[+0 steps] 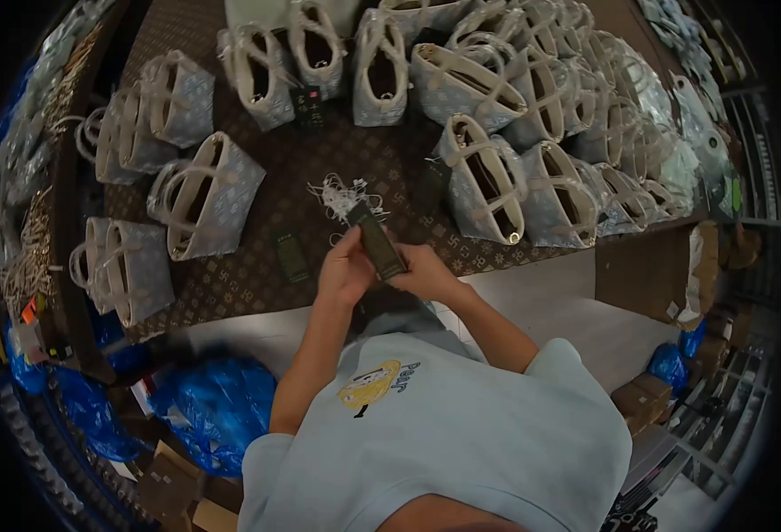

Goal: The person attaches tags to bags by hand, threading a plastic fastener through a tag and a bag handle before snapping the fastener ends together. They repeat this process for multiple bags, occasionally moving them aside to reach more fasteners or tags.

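Both my hands meet at the front edge of the table around a dark green hang tag (pixel 380 246). My left hand (pixel 346 270) grips it from the left side, fingers closed. On the other side, the fingers of my right hand (pixel 424 271) close on its lower right edge. Just beyond the tag lies a tangled heap of white tag strings (pixel 346 197). Another dark green tag (pixel 291 254) rests flat on the brown patterned tabletop (pixel 320 155), left of my hands.
Plastic-wrapped pale handbags stand around the table: a handbag (pixel 213 197) to the left, a handbag (pixel 380 71) at the back, and a handbag (pixel 484 182) among many at right. Blue plastic bags (pixel 218 412) lie on the floor at left. A cardboard box (pixel 643 275) stands at right.
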`<action>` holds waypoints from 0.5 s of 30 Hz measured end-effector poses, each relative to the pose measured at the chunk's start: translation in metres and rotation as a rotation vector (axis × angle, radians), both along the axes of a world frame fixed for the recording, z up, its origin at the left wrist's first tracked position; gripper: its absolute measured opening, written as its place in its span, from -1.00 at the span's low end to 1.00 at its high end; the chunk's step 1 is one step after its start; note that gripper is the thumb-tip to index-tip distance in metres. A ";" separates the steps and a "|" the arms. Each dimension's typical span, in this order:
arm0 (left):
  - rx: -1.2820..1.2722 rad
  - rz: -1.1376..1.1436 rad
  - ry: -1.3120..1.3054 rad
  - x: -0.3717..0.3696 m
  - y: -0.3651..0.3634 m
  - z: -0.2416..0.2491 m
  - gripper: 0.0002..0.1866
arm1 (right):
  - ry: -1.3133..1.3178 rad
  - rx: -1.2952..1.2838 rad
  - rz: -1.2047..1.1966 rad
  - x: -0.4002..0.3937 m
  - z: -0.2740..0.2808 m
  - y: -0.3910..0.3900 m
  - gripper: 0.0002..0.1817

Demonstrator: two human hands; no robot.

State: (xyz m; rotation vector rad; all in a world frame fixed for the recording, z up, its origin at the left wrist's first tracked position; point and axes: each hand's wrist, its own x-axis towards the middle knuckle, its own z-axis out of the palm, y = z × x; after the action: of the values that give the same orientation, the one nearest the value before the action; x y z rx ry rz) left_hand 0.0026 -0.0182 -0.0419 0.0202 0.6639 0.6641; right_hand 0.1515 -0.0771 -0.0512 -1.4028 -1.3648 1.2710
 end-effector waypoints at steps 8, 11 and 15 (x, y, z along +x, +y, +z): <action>0.498 -0.238 0.341 -0.027 0.005 0.042 -0.85 | 0.551 -0.429 -0.111 -0.002 0.031 0.014 -0.73; 0.755 -0.415 0.434 -0.037 0.005 0.041 -0.83 | 0.714 -0.583 -0.147 -0.010 0.033 0.024 -0.78; 0.964 -0.553 0.481 -0.049 0.005 0.030 -0.83 | 0.767 -0.596 -0.209 -0.024 0.030 0.029 -0.80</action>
State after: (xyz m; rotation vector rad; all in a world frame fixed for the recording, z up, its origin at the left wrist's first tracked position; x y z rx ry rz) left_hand -0.0461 -0.0127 -0.0118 1.2455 0.6960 0.3819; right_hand 0.1277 -0.0477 -0.0208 -1.1647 -0.3218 1.8863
